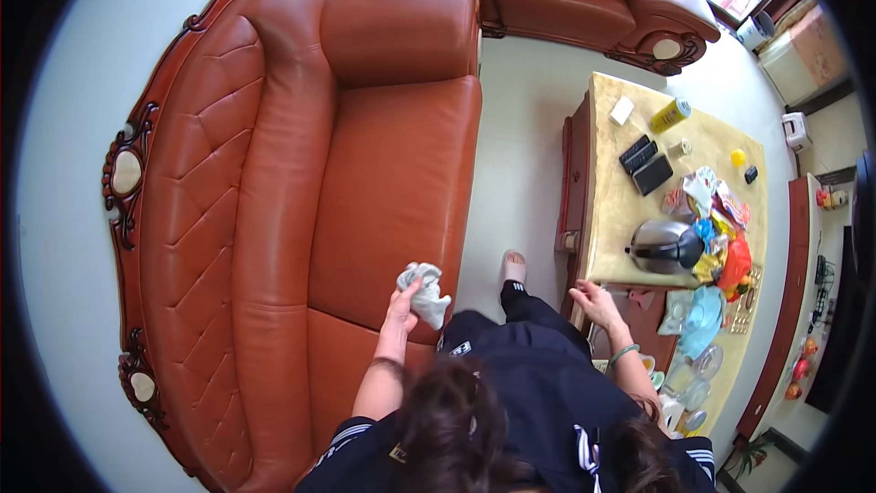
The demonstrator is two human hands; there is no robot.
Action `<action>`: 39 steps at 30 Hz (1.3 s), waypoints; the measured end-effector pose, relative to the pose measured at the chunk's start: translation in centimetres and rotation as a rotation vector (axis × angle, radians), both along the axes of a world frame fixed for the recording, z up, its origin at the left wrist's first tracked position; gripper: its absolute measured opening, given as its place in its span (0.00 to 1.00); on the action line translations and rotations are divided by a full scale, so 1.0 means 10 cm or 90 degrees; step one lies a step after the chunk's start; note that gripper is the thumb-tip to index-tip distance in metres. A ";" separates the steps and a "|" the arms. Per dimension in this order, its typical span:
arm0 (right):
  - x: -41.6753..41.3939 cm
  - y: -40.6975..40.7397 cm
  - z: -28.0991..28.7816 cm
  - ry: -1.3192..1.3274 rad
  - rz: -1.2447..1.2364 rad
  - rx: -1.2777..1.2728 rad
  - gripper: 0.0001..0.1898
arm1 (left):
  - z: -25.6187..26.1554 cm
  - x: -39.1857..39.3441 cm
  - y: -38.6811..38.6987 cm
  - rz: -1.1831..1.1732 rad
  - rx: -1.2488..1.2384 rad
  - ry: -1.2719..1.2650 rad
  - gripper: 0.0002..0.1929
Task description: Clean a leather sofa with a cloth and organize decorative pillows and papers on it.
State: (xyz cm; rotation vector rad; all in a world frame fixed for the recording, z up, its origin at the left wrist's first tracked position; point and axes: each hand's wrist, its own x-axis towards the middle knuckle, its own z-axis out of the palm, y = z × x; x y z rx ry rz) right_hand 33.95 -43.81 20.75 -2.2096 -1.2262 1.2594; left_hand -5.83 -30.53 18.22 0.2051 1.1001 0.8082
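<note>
A crumpled light grey cloth [430, 298] is gripped in my left hand [404, 308], above the front edge of the red-brown leather sofa seat [397, 198]. My right hand [597, 302] is beside the near corner of the marble-topped coffee table [616, 246], with its fingers partly curled and no object visible in it. Whether that hand touches the table edge is unclear. On the tabletop, a steel electric kettle [660, 246] stands forward and to the right of my right hand.
Snack bags [736, 260], a yellow can [671, 115], black remote controls [638, 154] and clear containers [688, 383] crowd the table. Pale floor [517, 123] runs between sofa and table. Another leather sofa [561, 7] with cushions stands beyond. A TV cabinet [787, 315] is at the right.
</note>
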 end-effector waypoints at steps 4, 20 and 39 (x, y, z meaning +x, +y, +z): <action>0.54 0.82 0.07 -0.048 0.008 0.028 0.27 | -0.16 0.43 0.61 -0.008 0.060 0.066 0.17; 0.69 4.64 -0.31 0.026 0.257 -0.022 0.26 | -0.65 0.33 4.00 0.441 0.104 0.382 0.18; -0.27 10.53 -1.71 -0.518 0.298 0.327 0.43 | -3.27 -0.59 7.33 -0.370 -0.111 1.097 0.30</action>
